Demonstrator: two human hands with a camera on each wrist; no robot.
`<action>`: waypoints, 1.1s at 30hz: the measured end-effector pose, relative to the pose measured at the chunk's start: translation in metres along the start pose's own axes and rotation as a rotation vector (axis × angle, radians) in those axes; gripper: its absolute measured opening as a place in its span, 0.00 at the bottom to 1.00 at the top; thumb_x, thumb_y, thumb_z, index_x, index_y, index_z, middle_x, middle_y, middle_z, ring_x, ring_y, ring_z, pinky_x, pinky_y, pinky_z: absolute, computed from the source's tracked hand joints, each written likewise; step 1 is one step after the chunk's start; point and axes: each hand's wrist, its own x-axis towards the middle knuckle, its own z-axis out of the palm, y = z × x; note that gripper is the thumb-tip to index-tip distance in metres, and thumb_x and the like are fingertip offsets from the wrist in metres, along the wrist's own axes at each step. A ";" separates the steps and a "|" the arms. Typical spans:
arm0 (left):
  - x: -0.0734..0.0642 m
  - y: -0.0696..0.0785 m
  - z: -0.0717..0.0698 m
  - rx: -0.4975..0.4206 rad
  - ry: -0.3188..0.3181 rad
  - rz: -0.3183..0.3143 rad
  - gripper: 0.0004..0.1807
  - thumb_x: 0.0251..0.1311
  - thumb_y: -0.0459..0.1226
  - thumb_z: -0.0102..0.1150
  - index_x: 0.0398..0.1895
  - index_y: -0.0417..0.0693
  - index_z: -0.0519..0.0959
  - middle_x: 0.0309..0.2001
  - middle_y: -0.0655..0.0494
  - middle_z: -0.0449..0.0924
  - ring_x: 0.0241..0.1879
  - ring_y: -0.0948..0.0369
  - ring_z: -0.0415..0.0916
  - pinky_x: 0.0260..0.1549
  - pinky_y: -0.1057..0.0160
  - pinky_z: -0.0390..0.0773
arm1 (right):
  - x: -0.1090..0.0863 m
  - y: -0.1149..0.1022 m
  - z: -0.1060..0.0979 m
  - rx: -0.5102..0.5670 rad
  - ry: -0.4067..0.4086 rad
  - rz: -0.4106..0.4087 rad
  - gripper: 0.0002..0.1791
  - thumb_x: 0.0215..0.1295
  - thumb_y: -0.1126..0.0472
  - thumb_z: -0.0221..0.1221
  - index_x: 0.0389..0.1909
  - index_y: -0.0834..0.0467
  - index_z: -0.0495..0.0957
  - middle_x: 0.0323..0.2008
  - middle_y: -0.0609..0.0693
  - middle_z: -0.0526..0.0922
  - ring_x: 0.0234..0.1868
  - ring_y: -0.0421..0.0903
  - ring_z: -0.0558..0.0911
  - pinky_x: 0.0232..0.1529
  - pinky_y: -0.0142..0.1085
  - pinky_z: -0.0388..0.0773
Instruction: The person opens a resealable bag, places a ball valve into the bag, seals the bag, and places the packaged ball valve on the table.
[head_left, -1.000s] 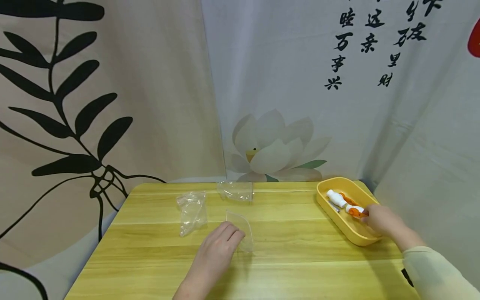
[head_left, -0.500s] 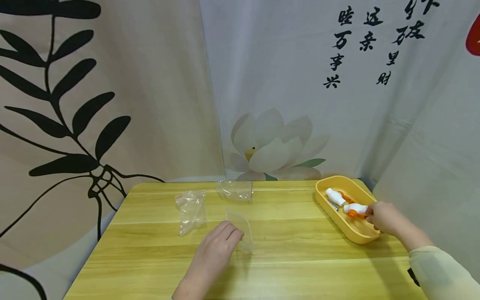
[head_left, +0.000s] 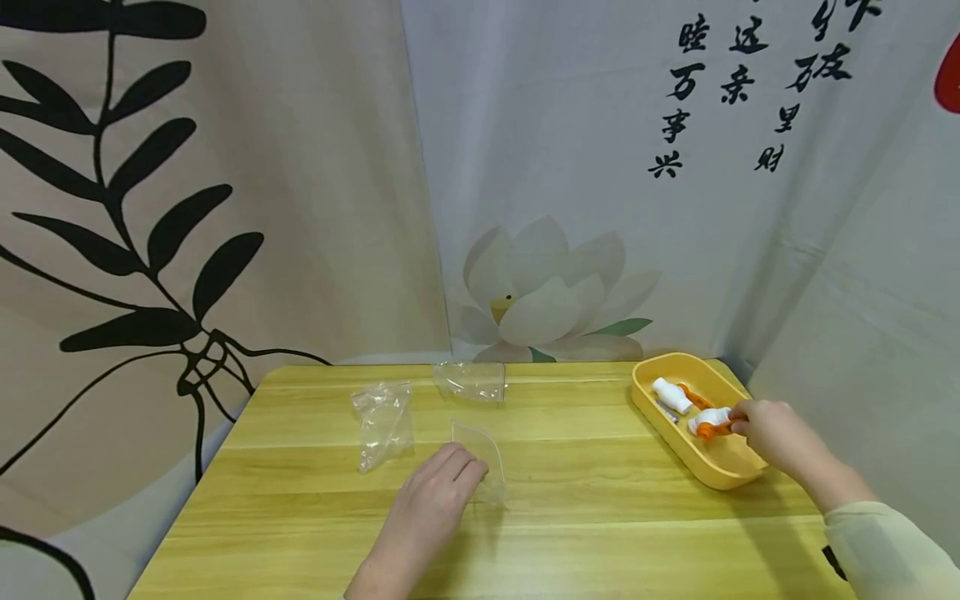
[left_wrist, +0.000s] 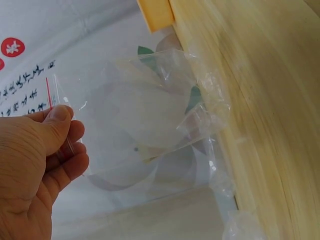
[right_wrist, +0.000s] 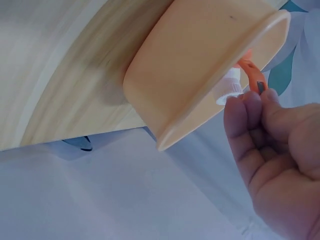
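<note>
1. Orange item [head_left: 711,429]: we saw its end pinched between thumb and fingers of the right hand [head_left: 776,437], in or just above the yellow tray [head_left: 678,439]; we couldn't tell which.
2. White bottles [head_left: 672,395]: one right by the orange item, another farther back.
3. Left hand [head_left: 438,492]: we noted thumb and fingers gripping a clear zip bag [left_wrist: 120,115] by its red-striped edge, over the wooden table [head_left: 600,500].
4. Two loose bags [head_left: 384,425] lay beyond.

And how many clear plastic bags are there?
3: the held bag, pinched in the left hand; the left bag, on the table; and the back bag, by its far edge. No others show, though one could be hidden.
</note>
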 end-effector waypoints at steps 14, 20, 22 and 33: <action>-0.001 0.001 0.001 -0.001 -0.005 -0.011 0.19 0.49 0.17 0.66 0.38 0.47 0.84 0.37 0.60 0.84 0.43 0.63 0.81 0.47 0.69 0.85 | -0.015 -0.021 -0.022 -0.162 0.118 -0.019 0.04 0.71 0.66 0.66 0.41 0.63 0.86 0.33 0.59 0.89 0.31 0.57 0.86 0.34 0.57 0.85; -0.001 0.001 0.001 -0.001 -0.014 -0.012 0.19 0.49 0.16 0.66 0.38 0.47 0.83 0.37 0.59 0.84 0.42 0.63 0.81 0.48 0.69 0.85 | -0.023 -0.048 -0.029 -0.146 0.363 -0.156 0.06 0.62 0.64 0.74 0.38 0.58 0.87 0.31 0.53 0.91 0.27 0.53 0.86 0.29 0.55 0.84; 0.000 0.001 0.001 0.003 -0.011 -0.008 0.19 0.50 0.15 0.65 0.38 0.47 0.83 0.37 0.59 0.84 0.42 0.63 0.81 0.48 0.69 0.85 | -0.024 -0.062 -0.030 -0.145 0.465 -0.236 0.10 0.55 0.66 0.77 0.37 0.57 0.88 0.30 0.50 0.91 0.26 0.52 0.86 0.29 0.53 0.84; 0.005 0.000 0.000 0.062 -0.030 0.028 0.19 0.48 0.16 0.64 0.37 0.47 0.83 0.36 0.59 0.84 0.42 0.62 0.81 0.48 0.69 0.85 | -0.027 -0.156 -0.036 0.000 0.812 -0.666 0.32 0.84 0.39 0.44 0.34 0.57 0.87 0.31 0.46 0.90 0.30 0.45 0.88 0.34 0.37 0.85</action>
